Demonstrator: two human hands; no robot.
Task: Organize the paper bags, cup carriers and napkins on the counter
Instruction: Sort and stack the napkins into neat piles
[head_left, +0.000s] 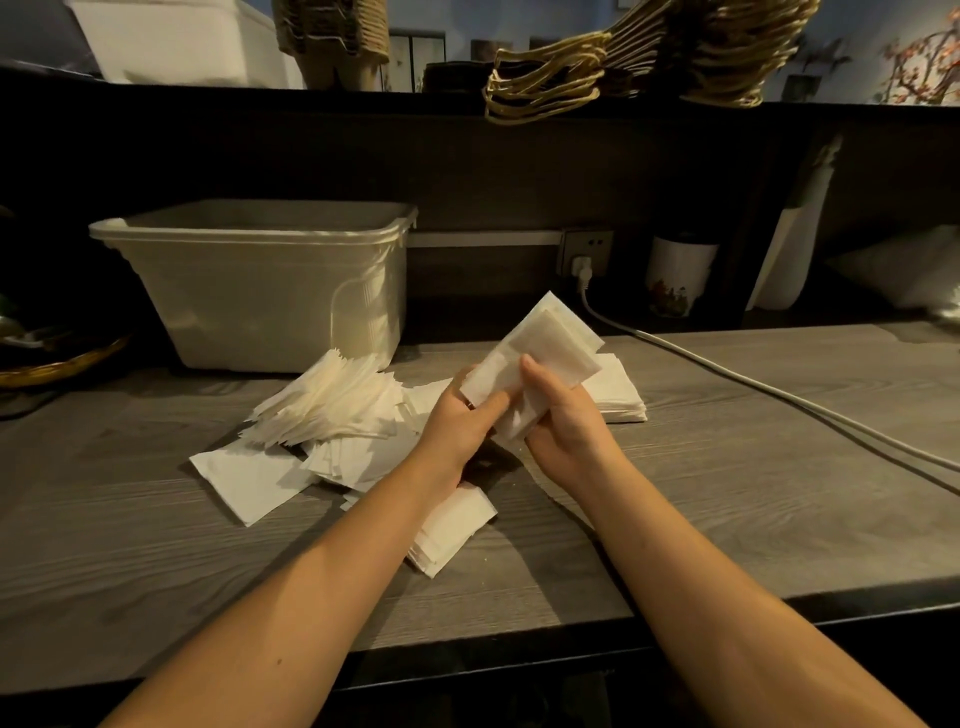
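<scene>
- Head view: a person's left hand (457, 415) and right hand (566, 431) meet above the counter (753, 467), both closed round one bundle of napkins (540, 353).
- The grip is clamped from both sides on the bundle's near end. Its long axis runs up and away to the right, with the far end free.
- A squared stack (621, 397) lies on the counter just behind the right hand, which is the nearer hand to it, on the side the bundle points toward.
- The loose heap (332, 410) sprawls to the left before a white bin (260, 291), and a small stack (452, 525) lies beneath the left forearm.
- The bundle's edges appear not yet flush, though dim light leaves that uncertain.
- Paper bag handles (545, 88) hang off the shelf above.
</scene>
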